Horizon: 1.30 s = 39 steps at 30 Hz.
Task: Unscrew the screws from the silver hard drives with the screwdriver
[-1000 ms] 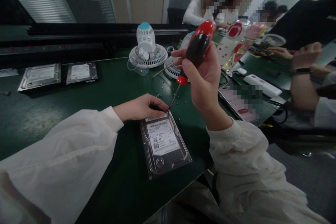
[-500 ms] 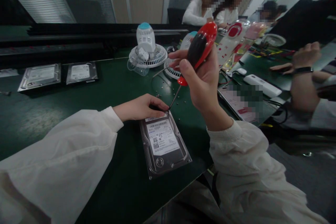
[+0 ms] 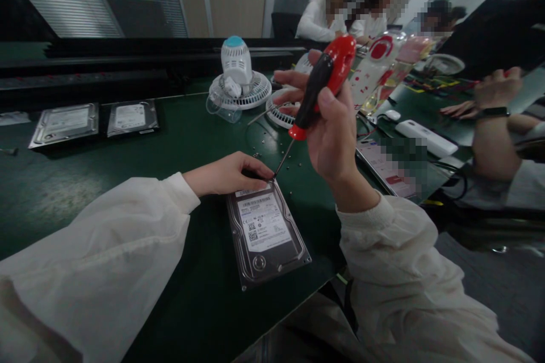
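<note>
A hard drive (image 3: 266, 227) with a white label lies flat on the green tabletop in front of me. My left hand (image 3: 232, 174) grips its far end, thumb and fingers closed around the corner by the screwdriver tip. In my right hand (image 3: 330, 130) is a red and black screwdriver (image 3: 315, 91), tilted, its shaft running down to the drive's far right corner. My right thumb presses on the handle while some fingers stretch out behind it. The screw under the tip is too small to make out.
Several loose screws (image 3: 288, 168) are scattered beyond the drive. Two more hard drives (image 3: 131, 116) lie at the back left. A white fan (image 3: 237, 65) stands behind. To the right are a phone (image 3: 383, 167), a white power strip (image 3: 428, 137), bottles and a co-worker's hand (image 3: 496, 88).
The screwdriver handle has turned, showing more of its black side, and my right thumb and fingers have shifted on it. My left hand and the drive have stayed in place.
</note>
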{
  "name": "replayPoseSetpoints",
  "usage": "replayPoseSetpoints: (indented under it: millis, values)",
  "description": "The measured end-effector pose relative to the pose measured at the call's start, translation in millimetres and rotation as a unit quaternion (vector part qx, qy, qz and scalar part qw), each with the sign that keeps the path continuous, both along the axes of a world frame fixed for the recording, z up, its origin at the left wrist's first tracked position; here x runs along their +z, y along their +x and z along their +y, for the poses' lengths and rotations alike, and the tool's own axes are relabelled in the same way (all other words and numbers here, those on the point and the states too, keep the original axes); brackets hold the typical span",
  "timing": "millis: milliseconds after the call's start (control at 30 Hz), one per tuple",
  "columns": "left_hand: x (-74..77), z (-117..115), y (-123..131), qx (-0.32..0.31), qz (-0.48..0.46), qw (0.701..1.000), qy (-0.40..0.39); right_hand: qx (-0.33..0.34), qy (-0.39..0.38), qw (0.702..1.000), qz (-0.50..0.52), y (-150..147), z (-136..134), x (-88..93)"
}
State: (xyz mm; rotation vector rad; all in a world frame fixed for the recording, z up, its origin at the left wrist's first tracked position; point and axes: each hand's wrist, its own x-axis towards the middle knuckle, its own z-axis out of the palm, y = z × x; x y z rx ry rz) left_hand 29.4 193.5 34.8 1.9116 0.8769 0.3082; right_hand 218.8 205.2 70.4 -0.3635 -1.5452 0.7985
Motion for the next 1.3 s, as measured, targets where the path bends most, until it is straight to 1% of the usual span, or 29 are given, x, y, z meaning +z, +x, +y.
replayPoseSetpoints:
  millis: [100, 267, 300, 400, 467, 633, 667, 733, 833, 867, 933, 1033, 1100, 1133, 1267, 1300]
  values:
    - [-0.4, 0.5, -0.5, 0.002, 0.001, 1.0, -0.007, 0.002, -0.011, 1.0, 0.001, -0.4, -1.4, 1.8]
    - [-1.5, 0.5, -1.2, -0.002, -0.003, 1.0, -0.014, -0.057, 0.03, 0.998, -0.015, -2.4, 0.9, 1.9]
    - [-1.2, 0.2, -0.9, -0.002, -0.004, 1.0, -0.012, -0.052, 0.024, 0.998, -0.02, -1.9, 0.0, 2.0]
    - [0.8, -1.1, 0.3, 0.003, -0.002, 1.0, -0.011, -0.011, -0.014, 1.0, -0.019, 0.4, -4.0, 2.9]
    - [2.1, -1.9, 1.0, 0.006, 0.005, 1.0, -0.014, -0.003, -0.017, 1.0, -0.021, 1.2, -4.1, 3.1]
    - [1.5, -1.2, 0.8, 0.011, 0.003, 1.0, -0.015, -0.073, 0.027, 0.996, -0.04, -1.0, 4.5, 1.8]
    - [0.8, -0.8, 0.5, 0.01, 0.001, 1.0, -0.013, -0.075, 0.027, 0.996, -0.04, -1.1, 4.9, 1.8]
    - [-0.6, 0.0, 0.1, 0.003, -0.004, 1.0, -0.006, -0.049, 0.018, 0.998, -0.034, -0.1, 3.3, 2.3]
    - [-1.6, 0.1, 0.0, 0.0, -0.007, 1.0, -0.001, 0.018, -0.003, 1.0, -0.017, 2.8, -1.5, 3.1]
    - [-1.6, -0.2, 0.1, 0.003, -0.007, 1.0, -0.003, 0.027, -0.01, 0.999, -0.013, 3.4, -2.4, 3.2]
    - [-1.0, -0.9, 0.3, 0.008, -0.005, 1.0, -0.01, 0.021, -0.009, 1.0, -0.011, 2.8, -2.3, 2.9]
    - [-0.1, -1.2, 0.1, 0.006, -0.004, 1.0, -0.02, -0.031, 0.027, 0.999, -0.004, -0.7, 0.9, 2.0]
    - [-0.2, -0.7, -0.6, 0.001, -0.007, 1.0, -0.017, -0.041, 0.043, 0.998, 0.001, -1.8, 2.2, 1.9]
    - [-0.4, -0.4, -0.9, -0.001, -0.01, 1.0, -0.013, -0.032, 0.037, 0.999, 0.004, -1.5, 2.0, 2.1]
    - [-1.9, 0.5, -1.3, -0.002, -0.014, 1.0, 0.0, 0.053, -0.025, 0.998, -0.003, 3.8, -2.7, 4.2]
    - [-2.2, 0.5, -1.0, 0.0, -0.012, 1.0, -0.002, 0.065, -0.033, 0.997, -0.005, 4.6, -4.1, 4.8]
